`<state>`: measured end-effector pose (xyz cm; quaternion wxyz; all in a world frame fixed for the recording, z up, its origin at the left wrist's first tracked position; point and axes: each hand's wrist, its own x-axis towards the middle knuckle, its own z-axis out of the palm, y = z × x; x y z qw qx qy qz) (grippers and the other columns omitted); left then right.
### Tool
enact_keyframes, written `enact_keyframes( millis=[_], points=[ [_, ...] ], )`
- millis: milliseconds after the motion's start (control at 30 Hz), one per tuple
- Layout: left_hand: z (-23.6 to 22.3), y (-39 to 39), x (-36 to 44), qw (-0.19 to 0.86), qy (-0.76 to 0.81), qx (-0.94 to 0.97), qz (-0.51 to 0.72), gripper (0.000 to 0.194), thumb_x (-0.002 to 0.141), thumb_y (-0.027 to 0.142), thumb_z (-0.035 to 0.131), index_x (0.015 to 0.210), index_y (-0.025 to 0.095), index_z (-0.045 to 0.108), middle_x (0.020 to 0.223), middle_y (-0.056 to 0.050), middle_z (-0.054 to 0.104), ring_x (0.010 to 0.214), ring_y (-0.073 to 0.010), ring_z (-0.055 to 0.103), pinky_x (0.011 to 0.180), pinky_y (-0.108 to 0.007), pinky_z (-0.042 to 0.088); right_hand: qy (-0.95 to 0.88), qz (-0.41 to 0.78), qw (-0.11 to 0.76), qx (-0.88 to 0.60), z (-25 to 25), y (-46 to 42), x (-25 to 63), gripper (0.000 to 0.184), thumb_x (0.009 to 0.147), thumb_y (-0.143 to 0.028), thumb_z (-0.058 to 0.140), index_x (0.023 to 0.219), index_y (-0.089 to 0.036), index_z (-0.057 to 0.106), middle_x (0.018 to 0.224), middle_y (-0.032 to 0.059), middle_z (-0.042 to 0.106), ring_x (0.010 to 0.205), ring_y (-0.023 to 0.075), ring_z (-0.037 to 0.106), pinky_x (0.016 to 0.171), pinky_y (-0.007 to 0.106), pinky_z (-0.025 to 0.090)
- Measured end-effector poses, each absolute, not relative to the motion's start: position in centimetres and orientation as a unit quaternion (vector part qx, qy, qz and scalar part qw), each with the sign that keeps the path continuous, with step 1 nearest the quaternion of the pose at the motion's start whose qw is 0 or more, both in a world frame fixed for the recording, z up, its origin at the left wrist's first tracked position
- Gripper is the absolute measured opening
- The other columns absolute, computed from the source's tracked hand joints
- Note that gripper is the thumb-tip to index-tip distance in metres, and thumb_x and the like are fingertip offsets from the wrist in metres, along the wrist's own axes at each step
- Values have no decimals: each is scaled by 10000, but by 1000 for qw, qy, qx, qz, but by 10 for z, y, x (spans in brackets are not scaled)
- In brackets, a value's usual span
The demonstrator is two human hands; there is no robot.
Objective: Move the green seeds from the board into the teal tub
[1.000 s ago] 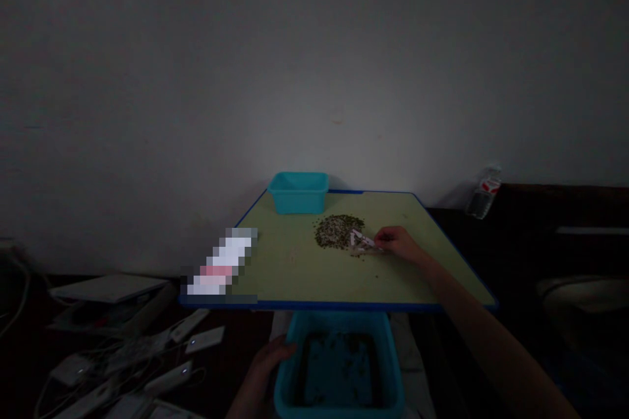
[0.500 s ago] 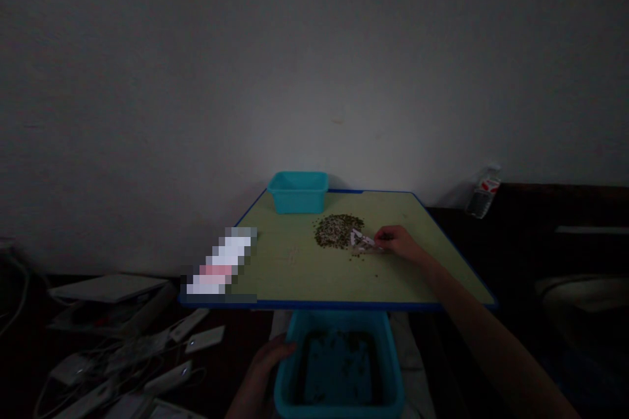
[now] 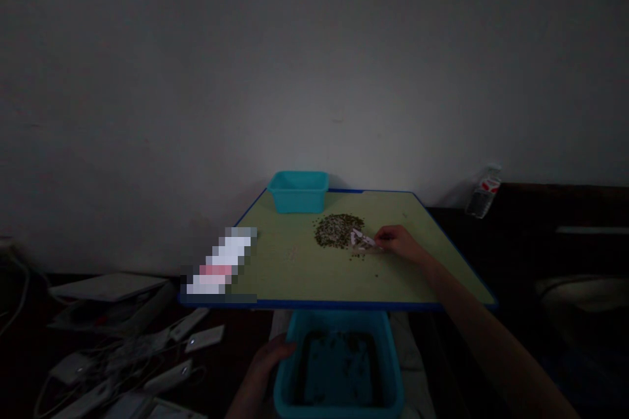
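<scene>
My right hand (image 3: 396,241) is closed in a pinch on a small whitish, angular piece that looks like a folded strip (image 3: 362,236); its exact kind is unclear. That strip touches the near right edge of a flat heap of small brown and pale grains (image 3: 339,230) on the yellow-green table (image 3: 295,281). A few loose grains lie just below it. My left hand (image 3: 271,357) grips the left rim of a turquoise plastic basin (image 3: 280,376), which sits below the table's front edge. Dark bits are scattered on the basin's bottom. Most of the left fingers are hidden or dim.
A second turquoise basin (image 3: 299,200) stands at the table's back left. A pixelated bright object (image 3: 221,265) lies along the left edge. Off to the right a plastic bottle (image 3: 484,193) leans. Chargers and cables (image 3: 162,347) crowd the lower left. A grey wall (image 3: 314,65) rises behind.
</scene>
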<state>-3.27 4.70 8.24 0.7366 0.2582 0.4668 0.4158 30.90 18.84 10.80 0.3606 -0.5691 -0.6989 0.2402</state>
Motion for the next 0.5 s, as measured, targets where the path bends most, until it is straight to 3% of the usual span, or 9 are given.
enact_keyframes(
  millis=[300,500],
  points=[
    [88,44,-31,728,464,264,431,122,604,250,633,707,202,679,740,-38,743,737,-280,653,660,-368,492,-695,273,371,-552,109,187,308,137,650,-250,581,696,-131,629,611,15,594,559,116,503,518,216,375],
    [93,42,-30,743,459,260,412,196,624,269,614,791,188,675,744,-49,737,768,-281,651,708,-394,485,-706,263,361,-550,111,186,307,151,649,-266,595,702,-132,641,640,21,621,587,124,528,552,223,393]
  ],
)
